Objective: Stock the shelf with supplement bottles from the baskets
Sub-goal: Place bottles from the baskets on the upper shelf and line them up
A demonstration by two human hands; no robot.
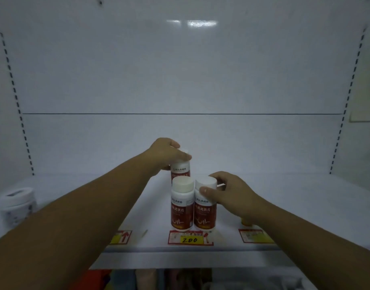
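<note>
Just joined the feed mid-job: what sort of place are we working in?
Most likely a shop or pharmacy aisle. A white retail shelf with slotted uprights carries red-and-yellow price tags on its front edge, one handwritten 200, and identical red-labelled supplement bottles stand in rows above it.

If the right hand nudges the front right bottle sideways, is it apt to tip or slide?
The front right bottle stands tall and narrow, so a push at its cap, where the right hand grips, probably tips it. The shelf looks smooth, so a low push likely slides it.

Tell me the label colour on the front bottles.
Dark red with white tops on both front bottles, head view.
</note>
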